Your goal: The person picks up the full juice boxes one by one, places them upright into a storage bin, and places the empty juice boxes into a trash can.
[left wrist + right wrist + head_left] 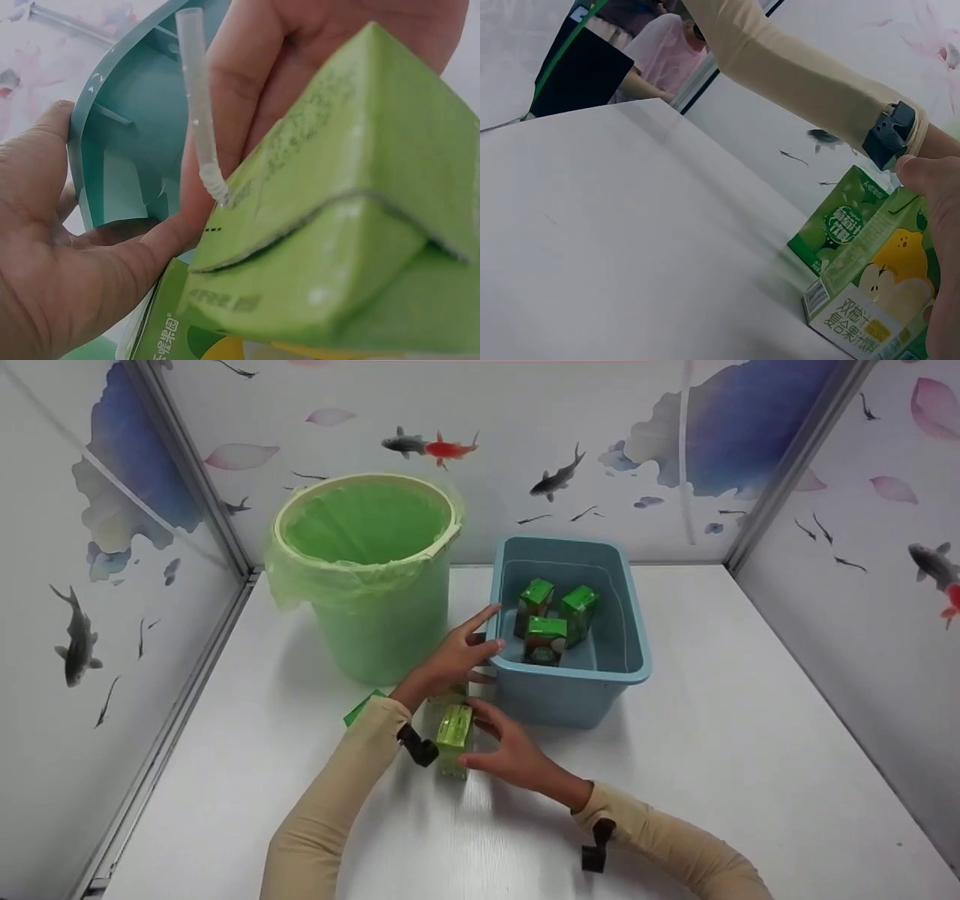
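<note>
My left hand (pixel 454 656) reaches to the near left corner of a blue plastic bin (pixel 570 701). Its fingers are fairly straight and touch the rim. My right hand (pixel 517 754) holds a yellow-green juice carton (pixel 454 735) on the table, thumb at the near end and fingertips at the far end. A bendy straw (pixel 196 105) sticks out of that carton. Partly hidden under my left hand is another carton (pixel 448 692). A green carton (pixel 364 707) shows beside my left forearm. Inside the blue bin stand three green-topped cartons (pixel 544 641).
A green waste bin (pixel 382 622) with a thin liner stands left of the blue bin. Patterned panels (pixel 487 405) enclose the white table (pixel 712 750) at the back and sides. Beyond the table edge, a person in pink (pixel 667 56) is beside a black panel (pixel 581 71).
</note>
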`<state>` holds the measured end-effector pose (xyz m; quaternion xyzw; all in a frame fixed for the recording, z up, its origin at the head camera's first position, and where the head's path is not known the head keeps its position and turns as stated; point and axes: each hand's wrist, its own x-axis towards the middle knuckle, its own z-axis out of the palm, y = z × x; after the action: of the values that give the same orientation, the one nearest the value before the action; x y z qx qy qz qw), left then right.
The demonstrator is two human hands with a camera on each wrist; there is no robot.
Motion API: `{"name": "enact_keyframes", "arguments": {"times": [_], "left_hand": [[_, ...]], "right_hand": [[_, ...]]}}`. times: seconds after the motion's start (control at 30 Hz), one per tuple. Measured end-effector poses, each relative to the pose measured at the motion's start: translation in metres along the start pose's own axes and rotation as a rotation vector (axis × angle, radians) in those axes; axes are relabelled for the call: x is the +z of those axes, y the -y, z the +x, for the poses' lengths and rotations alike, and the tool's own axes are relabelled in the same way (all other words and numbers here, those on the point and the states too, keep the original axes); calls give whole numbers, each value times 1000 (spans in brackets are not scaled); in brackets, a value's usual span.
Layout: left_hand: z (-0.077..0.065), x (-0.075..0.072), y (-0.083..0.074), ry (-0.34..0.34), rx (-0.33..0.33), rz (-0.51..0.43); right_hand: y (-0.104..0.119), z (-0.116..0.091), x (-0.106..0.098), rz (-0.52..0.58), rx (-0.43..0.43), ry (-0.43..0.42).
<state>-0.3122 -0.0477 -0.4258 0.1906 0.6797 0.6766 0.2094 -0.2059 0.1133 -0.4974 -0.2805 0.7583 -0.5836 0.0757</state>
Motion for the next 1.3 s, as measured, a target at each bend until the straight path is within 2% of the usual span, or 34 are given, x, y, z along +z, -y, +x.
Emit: {"name": "enact_keyframes", "arguments": {"times": [0.33,0.43,0.53,0.7,0.8,0.93,1.0,1.1,1.2,1.3], "left_hand": [[-1,2,-3,-39,-29,14],[-1,2,-8,-54,-29,42],[-6,3,-15,-69,4,107],[-29,4,-33,-99,114,244],[-51,3,-47,-119,174,308],[-85,0,-72,-140,230,338],[-102,-6,-87,-176,261,352],[-125,-24,-114,-277,308,380],[-138,-52,-141,-399,348,414],[-145,-88,-162,-500,337,429]], "right_hand": [[-2,6,6,28,-19,-34],[-2,7,8,47,-23,-26],[-4,6,9,52,-22,-20],[-6,4,8,23,-25,-16],[-5,3,7,21,-28,-22],[-7,2,6,26,-16,-21],[-8,1,7,26,-14,-19],[-7,0,8,25,-10,-19],[-4,2,8,39,-5,-19],[-2,5,6,49,-2,-5]]}}
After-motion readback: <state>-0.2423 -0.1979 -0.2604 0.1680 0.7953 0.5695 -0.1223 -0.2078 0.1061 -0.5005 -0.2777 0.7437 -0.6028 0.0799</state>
